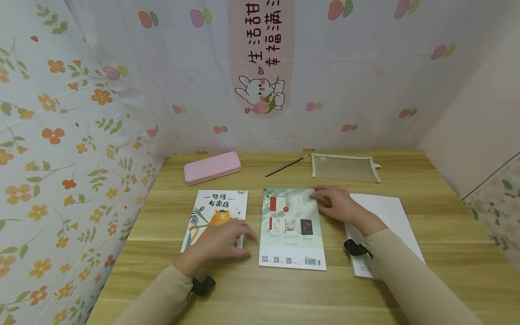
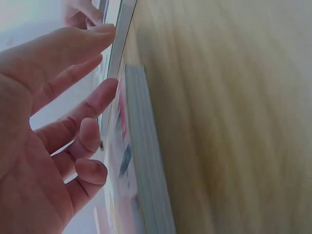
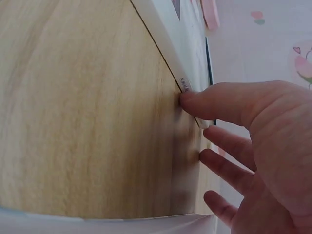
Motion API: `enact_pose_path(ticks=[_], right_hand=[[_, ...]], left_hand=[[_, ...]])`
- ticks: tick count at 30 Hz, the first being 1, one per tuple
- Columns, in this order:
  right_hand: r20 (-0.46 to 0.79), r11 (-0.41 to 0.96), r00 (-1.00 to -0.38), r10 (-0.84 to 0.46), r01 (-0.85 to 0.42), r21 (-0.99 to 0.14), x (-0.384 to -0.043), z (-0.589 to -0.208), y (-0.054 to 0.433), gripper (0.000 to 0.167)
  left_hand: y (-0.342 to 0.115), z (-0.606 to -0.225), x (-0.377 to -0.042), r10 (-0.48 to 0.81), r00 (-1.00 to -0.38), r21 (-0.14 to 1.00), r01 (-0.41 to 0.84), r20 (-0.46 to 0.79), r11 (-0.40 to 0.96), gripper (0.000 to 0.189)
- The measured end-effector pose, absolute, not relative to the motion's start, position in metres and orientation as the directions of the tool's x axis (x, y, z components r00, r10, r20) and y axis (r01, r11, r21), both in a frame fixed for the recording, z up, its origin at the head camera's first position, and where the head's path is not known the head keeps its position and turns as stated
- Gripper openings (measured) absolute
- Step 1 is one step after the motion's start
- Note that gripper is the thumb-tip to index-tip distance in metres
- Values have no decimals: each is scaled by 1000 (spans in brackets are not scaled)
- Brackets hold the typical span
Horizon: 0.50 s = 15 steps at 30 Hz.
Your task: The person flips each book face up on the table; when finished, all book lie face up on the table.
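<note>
A thin book with a pale green and white back cover [image 1: 292,243] lies in the middle of the table, barcode at its near right corner. My right hand [image 1: 339,205] is at its far right corner; in the right wrist view the thumb [image 3: 197,103] touches the book's side edge [image 3: 163,39], fingers loosely spread past the corner. My left hand [image 1: 223,239] hovers over the lower right part of a white picture book with an orange cartoon animal [image 1: 217,205]. Its fingers are relaxed and hold nothing, fingertips pointing toward the green book. That picture book's page edges [image 2: 146,146] show in the left wrist view.
A white book or stack of paper [image 1: 387,216] lies on the right, partly under my right forearm. Along the back of the wooden table [image 1: 252,298] are a pink pencil case [image 1: 213,168], a dark pencil [image 1: 286,166] and a mesh zip pouch [image 1: 345,168]. Patterned cloth hangs behind.
</note>
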State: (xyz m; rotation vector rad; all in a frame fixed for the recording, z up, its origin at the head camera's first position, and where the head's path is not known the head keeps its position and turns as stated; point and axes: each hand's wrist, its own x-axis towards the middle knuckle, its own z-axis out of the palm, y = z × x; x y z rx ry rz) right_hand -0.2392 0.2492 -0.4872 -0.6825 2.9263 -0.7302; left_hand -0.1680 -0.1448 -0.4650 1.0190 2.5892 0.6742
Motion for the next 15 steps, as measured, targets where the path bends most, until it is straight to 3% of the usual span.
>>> enact_pose_path(ticks=[4, 15], right_hand=[[55, 784, -894, -444, -417, -460, -242, -489, 248, 38], [44, 770, -893, -448, -410, -489, -239, -487, 248, 39]], left_hand=[[-141, -467, -164, 709, -702, 550, 567, -67, 613, 24], [-129, -468, -159, 732, -679, 468, 630, -55, 620, 27]])
